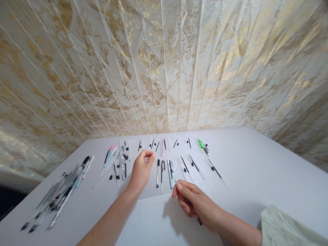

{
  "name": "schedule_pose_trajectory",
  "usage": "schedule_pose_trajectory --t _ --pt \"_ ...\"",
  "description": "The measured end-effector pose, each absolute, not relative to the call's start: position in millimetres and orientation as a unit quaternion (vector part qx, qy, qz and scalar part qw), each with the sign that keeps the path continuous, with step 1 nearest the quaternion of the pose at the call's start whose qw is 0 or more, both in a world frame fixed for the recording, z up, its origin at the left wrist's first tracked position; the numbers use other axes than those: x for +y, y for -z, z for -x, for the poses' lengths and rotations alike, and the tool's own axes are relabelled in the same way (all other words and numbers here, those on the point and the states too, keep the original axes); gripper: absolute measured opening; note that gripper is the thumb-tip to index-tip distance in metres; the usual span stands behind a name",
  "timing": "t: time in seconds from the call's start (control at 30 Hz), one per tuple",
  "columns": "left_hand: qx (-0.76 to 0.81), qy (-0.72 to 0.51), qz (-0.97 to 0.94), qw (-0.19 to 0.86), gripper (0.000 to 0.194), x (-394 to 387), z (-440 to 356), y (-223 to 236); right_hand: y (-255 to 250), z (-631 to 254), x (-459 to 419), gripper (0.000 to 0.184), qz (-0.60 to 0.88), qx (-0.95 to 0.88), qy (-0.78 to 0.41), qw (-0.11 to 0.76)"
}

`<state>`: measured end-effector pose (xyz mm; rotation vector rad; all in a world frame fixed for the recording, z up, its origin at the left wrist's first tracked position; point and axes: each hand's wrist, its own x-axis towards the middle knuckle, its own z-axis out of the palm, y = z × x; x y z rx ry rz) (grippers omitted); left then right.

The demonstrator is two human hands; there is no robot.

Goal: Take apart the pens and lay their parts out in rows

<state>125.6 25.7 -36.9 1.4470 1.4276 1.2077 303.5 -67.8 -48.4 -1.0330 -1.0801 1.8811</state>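
My left hand [141, 169] hovers over the middle of the table, thumb and forefinger pinched together; whatever they hold, if anything, is too small to make out. My right hand [192, 200] is closed around a slim pen [199, 221]. Its pale tip pokes out past the fingertips and its dark end shows below the palm, while the middle is hidden. Between the hands lie a black-capped clear pen [158, 173], a dark pen with a clear cap [162, 172] and a light blue pen [170, 174].
Pen barrels, dark refills and small black caps lie in rows on the white table [256, 171]. A pile of clear pens [61, 191] is at the left. A green-capped pen [201, 143] lies at the back right. A gold-patterned curtain [164, 68] hangs behind.
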Motion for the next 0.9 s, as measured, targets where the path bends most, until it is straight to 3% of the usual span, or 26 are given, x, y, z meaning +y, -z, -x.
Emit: schedule_pose_trajectory --t 0.1,0.3,0.9 --pt "0.591 -0.376 -0.666 0.255 0.006 43.8 -108.4 61.2 49.6 -301.1 -68.9 0.039 0.417 -0.433 -0.725 0.337" --pt "0.597 -0.261 -0.738 0.175 0.011 47.7 -101.6 85.7 54.2 -300.9 -68.0 0.04 0.433 -0.444 -0.72 0.312" --pt "0.598 -0.274 -0.737 0.156 0.015 50.3 -98.9 84.8 53.6 -301.3 -66.6 0.04 0.434 -0.446 -0.721 0.304"
